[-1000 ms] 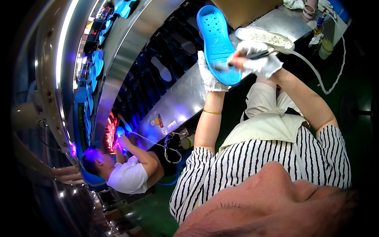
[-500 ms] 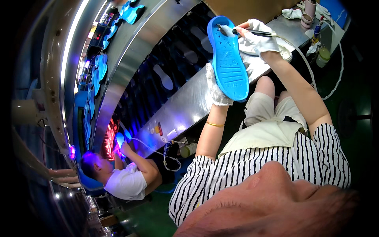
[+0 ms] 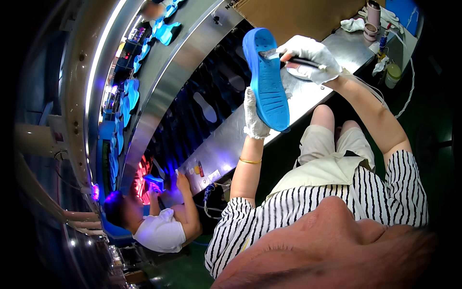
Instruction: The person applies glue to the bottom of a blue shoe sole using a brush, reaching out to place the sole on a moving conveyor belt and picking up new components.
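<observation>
A blue shoe sole (image 3: 271,91) is held up over the bench, its recessed inner side showing with holes and ridges. My left hand (image 3: 256,117), in a white glove, is closed round the sole's lower left edge; some fingers are hidden behind it. My gloved right hand (image 3: 317,57), fingertips bare, is closed round a black-handled brush (image 3: 304,61) with a pale hose trailing from its back end. The brush tip rests at or just over the sole's upper recess. Exactly where the bristles touch is hard to make out.
A metal bench (image 3: 226,132) runs beneath my hands. Left of it, a dark rack carries pale soles (image 3: 205,107), and beyond lies a conveyor with blue pieces (image 3: 130,94). A co-worker (image 3: 161,229) sits at the lower left. Cups (image 3: 373,13) and a hose stand upper right.
The blue sole has shifted left and slightly down, and it is tilted more. My right hand has turned over the brush, whose tip has moved lower along the recess. The co-worker's hands have moved apart.
</observation>
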Action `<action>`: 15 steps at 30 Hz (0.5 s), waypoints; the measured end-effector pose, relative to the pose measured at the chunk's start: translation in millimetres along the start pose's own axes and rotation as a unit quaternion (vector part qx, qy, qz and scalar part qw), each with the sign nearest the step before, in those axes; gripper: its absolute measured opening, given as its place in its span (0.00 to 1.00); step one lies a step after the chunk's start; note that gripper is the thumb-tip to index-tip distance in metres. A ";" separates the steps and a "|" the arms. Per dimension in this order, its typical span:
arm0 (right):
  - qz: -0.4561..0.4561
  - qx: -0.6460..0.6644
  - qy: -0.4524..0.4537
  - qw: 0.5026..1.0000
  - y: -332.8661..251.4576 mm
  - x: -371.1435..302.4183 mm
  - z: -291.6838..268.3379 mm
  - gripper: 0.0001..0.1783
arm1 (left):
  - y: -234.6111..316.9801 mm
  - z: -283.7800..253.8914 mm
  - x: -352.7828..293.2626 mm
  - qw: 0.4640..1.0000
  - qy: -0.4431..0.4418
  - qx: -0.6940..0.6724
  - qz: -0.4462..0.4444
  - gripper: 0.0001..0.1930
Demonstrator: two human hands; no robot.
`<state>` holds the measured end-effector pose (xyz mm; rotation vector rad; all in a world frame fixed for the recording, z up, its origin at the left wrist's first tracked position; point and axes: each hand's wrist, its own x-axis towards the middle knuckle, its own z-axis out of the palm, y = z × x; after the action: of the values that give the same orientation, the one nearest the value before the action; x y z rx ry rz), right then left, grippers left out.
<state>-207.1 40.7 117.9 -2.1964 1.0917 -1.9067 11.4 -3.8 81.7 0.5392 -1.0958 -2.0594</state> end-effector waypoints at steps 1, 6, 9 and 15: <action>-0.027 -0.016 -0.040 0.999 2.6 3.0 -4.3 0.12 | 3.8 3.3 3.9 1.000 0.000 0.021 0.012 0.38; -0.011 -0.006 -0.137 0.991 -18.1 -16.3 -25.9 0.08 | 32.7 23.6 20.4 0.998 -0.036 0.031 0.039 0.37; 0.037 -0.015 -0.040 0.998 -40.2 -12.1 -39.4 0.10 | 82.9 53.1 41.2 0.992 -0.114 0.029 0.055 0.41; 0.081 0.055 0.040 0.994 -52.8 -4.4 -37.8 0.09 | 213.7 56.1 181.9 0.716 -0.049 0.640 0.273 0.29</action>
<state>-215.3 98.1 147.5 -1.9271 1.1098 -1.9480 -55.7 -192.1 286.5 0.5986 -2.3412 -0.5545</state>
